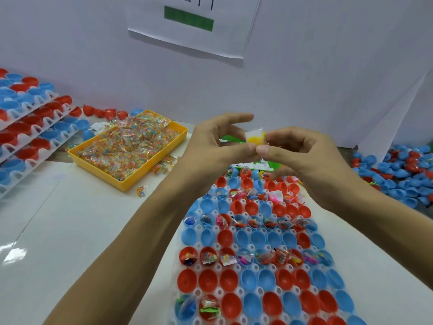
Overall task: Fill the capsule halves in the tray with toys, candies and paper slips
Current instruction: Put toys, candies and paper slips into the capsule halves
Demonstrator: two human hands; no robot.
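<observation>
1. Head view, with the white capsule tray (236, 290) as landmark: far to its left, stacked trays (28, 123) of red and blue halves lean on the worktop (70, 231).
2. Nearer the tray's left far corner sits a yellow bin (127, 181) heaped with clear candy packets (131, 144); one stray packet (141, 191) lies on the worktop just in front of the bin.
3. Above the tray's far end, the left hand (218, 141) has thumb and curled fingers pinching a small yellow toy in clear wrap (255, 136), its index finger held out straighter.
4. The right hand (297, 153) meets it there, thumb and fingertips pinching the same wrapped toy from the other side.
5. In the tray, alternate rows of capsule halves (230, 232) already hold toys and packets; the rows between them are bare, as are most halves of the nearest filled row.
6. To the right of the tray lies a loose pile of blue and red halves (403, 174).
7. Judgement: the step in hand is readying one toy for dropping. The next move probably calls for releasing with one hand and lowering the toy into a half that lacks one, without disturbing its neighbours.
</observation>
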